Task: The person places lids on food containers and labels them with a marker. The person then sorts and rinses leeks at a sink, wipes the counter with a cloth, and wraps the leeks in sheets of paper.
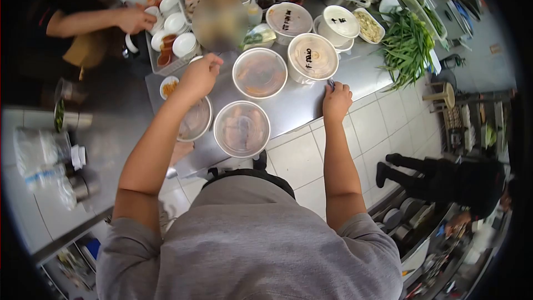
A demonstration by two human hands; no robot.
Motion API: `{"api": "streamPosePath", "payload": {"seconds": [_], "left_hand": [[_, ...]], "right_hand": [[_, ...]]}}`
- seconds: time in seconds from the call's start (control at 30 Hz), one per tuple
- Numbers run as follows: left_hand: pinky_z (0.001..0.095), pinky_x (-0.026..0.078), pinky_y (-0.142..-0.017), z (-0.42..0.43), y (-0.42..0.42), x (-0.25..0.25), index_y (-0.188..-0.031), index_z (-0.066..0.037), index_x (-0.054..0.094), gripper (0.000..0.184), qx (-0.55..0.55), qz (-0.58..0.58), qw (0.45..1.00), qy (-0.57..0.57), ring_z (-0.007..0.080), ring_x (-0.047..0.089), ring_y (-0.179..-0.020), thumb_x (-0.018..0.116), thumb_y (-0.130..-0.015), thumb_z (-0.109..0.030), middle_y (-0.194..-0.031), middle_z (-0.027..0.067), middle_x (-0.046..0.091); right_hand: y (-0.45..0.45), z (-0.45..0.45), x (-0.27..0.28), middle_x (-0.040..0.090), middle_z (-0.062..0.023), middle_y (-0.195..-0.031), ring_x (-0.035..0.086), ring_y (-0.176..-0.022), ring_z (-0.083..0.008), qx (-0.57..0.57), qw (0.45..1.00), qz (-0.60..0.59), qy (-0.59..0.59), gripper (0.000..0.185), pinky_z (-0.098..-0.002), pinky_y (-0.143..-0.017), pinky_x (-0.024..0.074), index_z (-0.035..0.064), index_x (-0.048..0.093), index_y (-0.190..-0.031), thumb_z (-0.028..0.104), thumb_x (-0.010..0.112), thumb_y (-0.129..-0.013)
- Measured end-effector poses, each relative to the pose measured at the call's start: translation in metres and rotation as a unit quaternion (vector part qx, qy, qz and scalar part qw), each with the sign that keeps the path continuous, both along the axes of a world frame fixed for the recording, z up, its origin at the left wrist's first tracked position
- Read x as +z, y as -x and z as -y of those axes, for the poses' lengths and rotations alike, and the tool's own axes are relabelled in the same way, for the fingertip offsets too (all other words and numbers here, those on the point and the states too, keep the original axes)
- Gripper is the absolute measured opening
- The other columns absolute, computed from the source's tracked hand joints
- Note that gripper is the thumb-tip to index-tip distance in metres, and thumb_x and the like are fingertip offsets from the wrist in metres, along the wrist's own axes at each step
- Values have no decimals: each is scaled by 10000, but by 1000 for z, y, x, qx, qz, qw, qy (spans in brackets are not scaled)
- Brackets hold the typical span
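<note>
My left hand (201, 78) is over the table's left side, its fingers curled together; what they hold, if anything, is hidden. Beneath that forearm lies a clear-lidded round container (195, 122), partly covered. My right hand (337, 101) rests at the table's front edge, fingers closed around a small dark object (331, 84) whose kind I cannot make out. Between my hands stand two clear-lidded round containers, one farther back (260, 72) and one nearer (242, 129). Close to my right hand is a white tub (312, 57) with black writing on its lid.
Another person's hand (136, 20) reaches toward white cups (176, 23) in a crate. One more hand (181, 151) shows below my left forearm. More labelled tubs (289, 19) stand behind, with leafy greens (408, 44) at right. A person in dark clothes (455, 180) stands at far right.
</note>
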State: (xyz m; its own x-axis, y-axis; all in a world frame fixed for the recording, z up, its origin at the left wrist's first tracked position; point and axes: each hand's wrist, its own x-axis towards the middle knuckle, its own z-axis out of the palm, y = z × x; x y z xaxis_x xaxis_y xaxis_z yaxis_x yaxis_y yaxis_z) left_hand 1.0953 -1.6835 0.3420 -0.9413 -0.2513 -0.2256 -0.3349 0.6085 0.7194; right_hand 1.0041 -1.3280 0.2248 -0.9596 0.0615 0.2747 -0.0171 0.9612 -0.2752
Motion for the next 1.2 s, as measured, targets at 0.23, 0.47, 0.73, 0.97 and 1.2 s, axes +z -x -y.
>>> {"api": "streamPosePath", "payload": {"seconds": [0.23,0.47,0.73,0.97,1.2], "left_hand": [[437,418,-973,-36,-73,44,-1244,-105,551,433,-129,-279,928,211,327,468,-1209,651,-855,-267,-1316,150,485],[444,458,-745,-117,-121,58,-982,-36,535,320,-276,-125,952,-45,336,601,-835,626,-861,-318,-862,154,611],[343,447,-573,-29,-196,-14,-907,-3,543,355,-64,74,975,-200,191,560,-611,535,-945,-355,-697,91,567],[249,457,-508,-74,-182,-76,-882,7,509,235,213,-75,910,-347,97,543,-571,666,-866,-168,-709,38,557],[256,504,-577,-75,-183,-76,-858,-40,464,189,217,-84,889,-394,102,579,-617,635,-888,-114,-717,25,538]], "right_hand": [[-66,-40,153,633,-24,-811,526,-640,-72,35,945,-65,317,186,-209,-599,433,-1,660,-968,38,704,-791],[-153,66,192,596,-59,-805,525,-667,-85,368,768,184,492,163,-211,-589,407,3,608,-879,-22,705,-750],[-102,70,192,553,-41,-727,512,-635,-95,331,698,188,607,117,-235,-565,415,45,560,-882,143,623,-873],[-140,144,75,579,-17,-789,534,-718,-90,393,683,375,489,148,-225,-651,433,41,578,-841,11,690,-749],[-148,150,68,545,-12,-736,503,-684,-91,425,708,328,458,123,-244,-617,415,27,566,-783,11,677,-734]]}}
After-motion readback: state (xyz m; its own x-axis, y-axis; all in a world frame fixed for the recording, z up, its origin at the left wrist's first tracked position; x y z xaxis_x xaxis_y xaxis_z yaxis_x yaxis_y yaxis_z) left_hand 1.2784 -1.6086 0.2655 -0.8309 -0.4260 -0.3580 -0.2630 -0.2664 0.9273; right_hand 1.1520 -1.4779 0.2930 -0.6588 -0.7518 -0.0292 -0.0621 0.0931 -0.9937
